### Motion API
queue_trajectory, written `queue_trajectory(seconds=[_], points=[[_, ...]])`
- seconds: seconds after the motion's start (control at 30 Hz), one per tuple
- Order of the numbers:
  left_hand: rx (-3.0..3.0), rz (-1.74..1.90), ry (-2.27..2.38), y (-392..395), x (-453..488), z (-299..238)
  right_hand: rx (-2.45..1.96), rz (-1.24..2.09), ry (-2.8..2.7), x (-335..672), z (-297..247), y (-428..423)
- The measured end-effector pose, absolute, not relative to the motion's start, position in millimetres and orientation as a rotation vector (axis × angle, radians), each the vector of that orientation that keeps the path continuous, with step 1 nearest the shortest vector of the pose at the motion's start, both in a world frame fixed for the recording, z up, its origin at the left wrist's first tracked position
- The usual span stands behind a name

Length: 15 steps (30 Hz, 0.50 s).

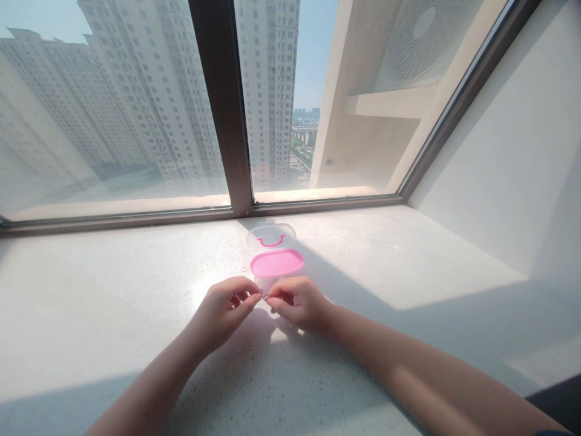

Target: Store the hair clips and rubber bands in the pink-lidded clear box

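Note:
My left hand (231,303) and my right hand (299,303) meet above the sill, each closed in a pinch between thumb and forefinger. Between the fingertips shows a small thin dark loop (265,297), gripped from both sides; its full shape is too small to make out. Just beyond the hands stands a small oval tub with a pink rim and inside (276,264), its lower part partly hidden by my fingers. Behind it lies a clear oval lid (271,235) with a curved pink strip. A tiny thin ring (244,269) rests left of the tub.
The pale speckled sill (113,303) spreads under both arms, with sunlit patches and shadow. A dark window frame (222,109) rises behind the tub, and a white wall (499,151) bounds the right side. Tall buildings and an outdoor fan unit (422,36) show through the glass.

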<state>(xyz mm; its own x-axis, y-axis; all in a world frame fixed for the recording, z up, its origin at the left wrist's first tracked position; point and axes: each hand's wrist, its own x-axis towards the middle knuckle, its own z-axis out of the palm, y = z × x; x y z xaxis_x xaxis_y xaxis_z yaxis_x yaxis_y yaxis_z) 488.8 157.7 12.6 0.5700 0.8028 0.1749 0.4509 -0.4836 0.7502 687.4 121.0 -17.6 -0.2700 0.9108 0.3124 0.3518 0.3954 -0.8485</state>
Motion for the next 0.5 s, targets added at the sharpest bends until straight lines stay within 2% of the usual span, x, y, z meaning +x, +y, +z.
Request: queue_trajectory(seconds=[0.5], points=[[2.129,0.656,0.954,154.3,492.4,12.5,-1.119,0.840,-1.770,686.6,-19.3,122.0]])
